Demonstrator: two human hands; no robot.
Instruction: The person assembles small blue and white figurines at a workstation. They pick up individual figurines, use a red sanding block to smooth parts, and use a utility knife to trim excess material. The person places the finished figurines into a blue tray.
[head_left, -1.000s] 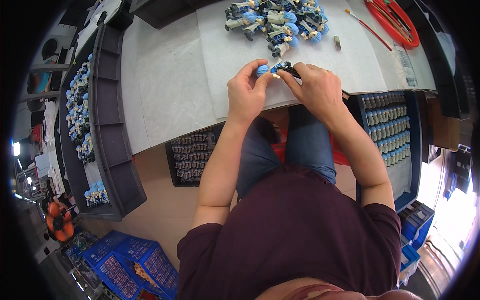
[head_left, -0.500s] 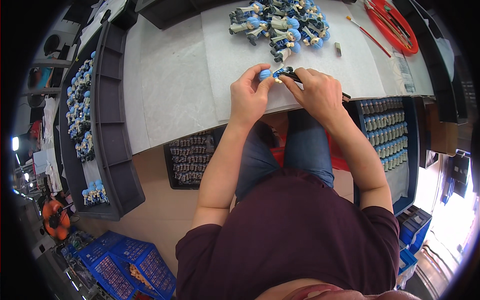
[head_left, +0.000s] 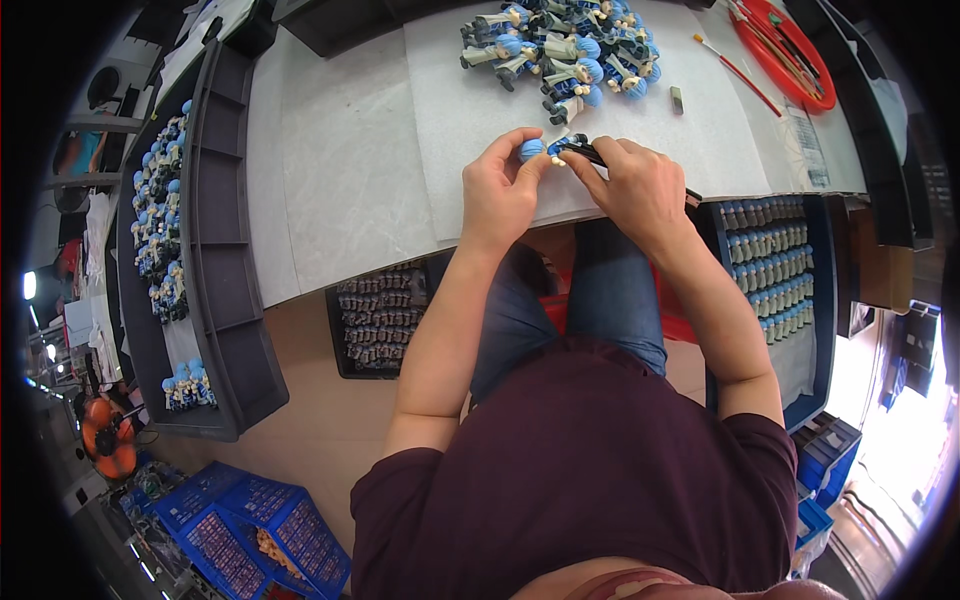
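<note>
My left hand (head_left: 502, 195) is closed around a small figurine with blue hair (head_left: 531, 149), pinching it between thumb and fingers. The figurine lies sideways just above the near part of the white sheet (head_left: 450, 120), its dark legs to the right. In my right hand (head_left: 643, 190) is a slim black pen-like tool (head_left: 582, 152), with its tip against the figurine's body. The rear end of this tool sticks out behind the hand; its exact kind cannot be made out. Beyond my hands lies a heap of blue-haired figurines in pale coats (head_left: 575, 72).
A small grey-green block (head_left: 677, 100) and a red-handled paintbrush (head_left: 738, 73) lie right of the heap, near a red dish of brushes (head_left: 826, 98). Figurines fill a dark crate (head_left: 218, 260) at left. Trays of figurines (head_left: 770, 265) stand below the table's edge.
</note>
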